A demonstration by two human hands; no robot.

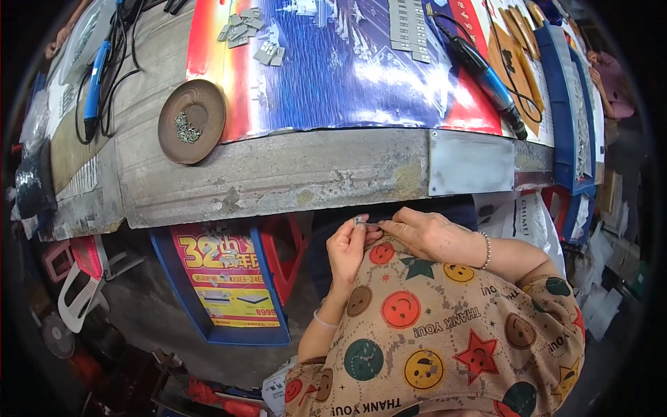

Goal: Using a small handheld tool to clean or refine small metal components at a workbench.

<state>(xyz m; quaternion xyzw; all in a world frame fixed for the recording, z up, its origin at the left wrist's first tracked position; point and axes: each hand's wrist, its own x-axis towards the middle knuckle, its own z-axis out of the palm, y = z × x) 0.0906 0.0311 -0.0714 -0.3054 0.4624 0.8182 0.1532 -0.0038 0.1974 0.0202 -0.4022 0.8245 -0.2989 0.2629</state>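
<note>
Just off the table's front edge, my left hand (345, 251) pinches a small grey piece (359, 220) between thumb and fingertips. It looks like the grey plates on the table. My right hand (427, 235) comes in from the right, closed on a thin metal tool (372, 224) whose tip meets that piece. Too little of the tool shows to tell its exact kind. On the table to the left, a round brown dish (170, 142) holds a heap of tiny metal bits (187, 129). Loose small grey plates (241, 28) lie beyond it on the poster.
A shiny poster (333, 104) covers much of the table (278, 184). Neat rows of grey plates (408, 28) lie at the back. Blue corded handheld tools rest left (97, 87) and right (490, 83). A blue tray (566, 118) stands far right; a blue-framed box (226, 285) sits below left.
</note>
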